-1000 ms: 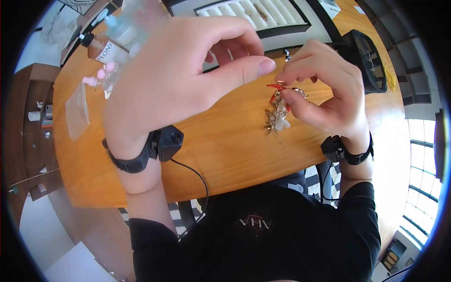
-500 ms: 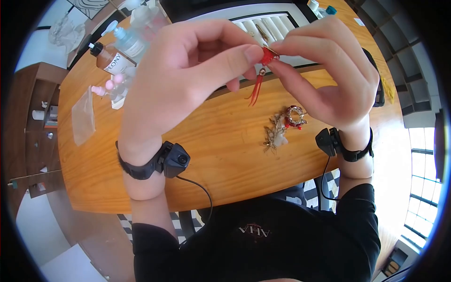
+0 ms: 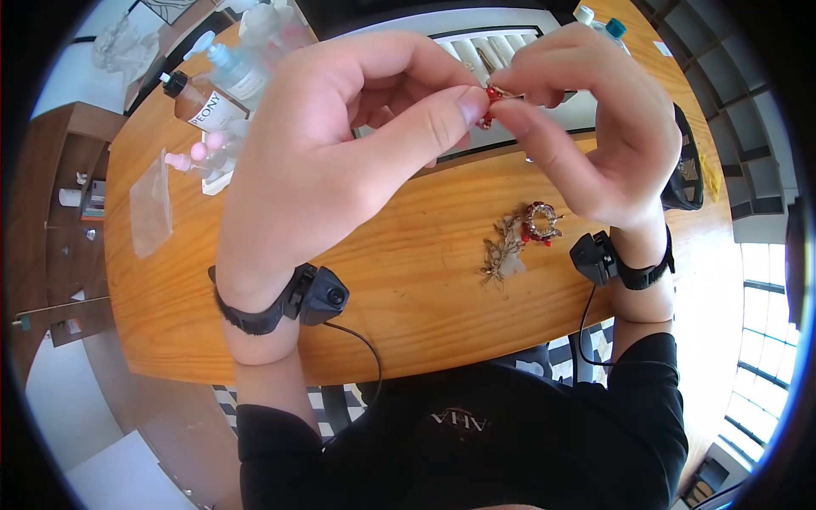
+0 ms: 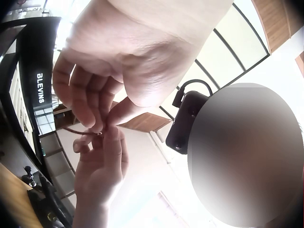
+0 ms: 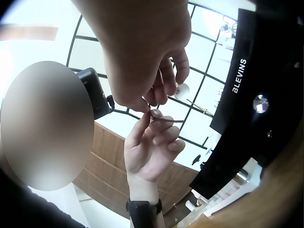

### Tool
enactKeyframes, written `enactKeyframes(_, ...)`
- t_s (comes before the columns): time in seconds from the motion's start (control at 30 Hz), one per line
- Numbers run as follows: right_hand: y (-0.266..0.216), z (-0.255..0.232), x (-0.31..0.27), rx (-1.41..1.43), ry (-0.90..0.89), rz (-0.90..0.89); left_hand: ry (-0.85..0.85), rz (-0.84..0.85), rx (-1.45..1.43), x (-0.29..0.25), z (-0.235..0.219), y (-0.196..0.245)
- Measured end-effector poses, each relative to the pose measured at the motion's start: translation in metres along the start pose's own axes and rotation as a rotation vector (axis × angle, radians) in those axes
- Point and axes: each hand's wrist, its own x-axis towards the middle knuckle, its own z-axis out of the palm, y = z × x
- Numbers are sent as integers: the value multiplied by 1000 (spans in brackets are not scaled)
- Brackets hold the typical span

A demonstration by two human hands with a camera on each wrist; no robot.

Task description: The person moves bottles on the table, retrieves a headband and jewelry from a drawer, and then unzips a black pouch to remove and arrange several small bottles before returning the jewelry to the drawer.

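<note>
Above the table, my left hand (image 3: 340,161) pinches a small red beaded cord ornament (image 3: 492,93) between thumb and index finger. My right hand (image 3: 612,136) meets it from the other side, thumb and index fingertips at the ornament's right end. Fingertips hide most of the ornament; in the right wrist view a thin dark cord (image 5: 168,120) sticks out from between the hands. Below the right hand, a round beaded bracelet (image 3: 528,233) with red beads lies on the table, touching a gold-and-white leafy jewelry piece (image 3: 496,252).
Behind the hands stands a jewelry tray (image 3: 531,34) with white padded rolls; its black case (image 5: 237,90) reads BLEVINS. A brown bottle (image 3: 204,104), a blue pump bottle (image 3: 238,75) and a plastic bag (image 3: 150,208) are at left. A black pouch (image 3: 687,178) lies at right.
The right hand lifted the red ornament off the jewelry on the table and brought it to the left hand. Since then its hanging red tassel has gone from sight between the fingers.
</note>
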Motion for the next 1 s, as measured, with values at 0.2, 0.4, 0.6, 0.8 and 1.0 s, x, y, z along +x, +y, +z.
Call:
enactKeyframes(0.2,11,8,-4,149,44,90,-8,-10,105,2,3,-2)
enactKeyframes(0.4,-4,16,-8,331,134,658,70,85,313,2,7,-8)
enactKeyframes(0.6,-3,17,-7,323,104,709,146,125,452,3,8,-9)
enactKeyframes(0.8,3,18,-11,375,96,606,187,132,491,3,9,-9)
enactKeyframes(1.0,5,24,-12,479,142,615,164,140,475,4,9,-12)
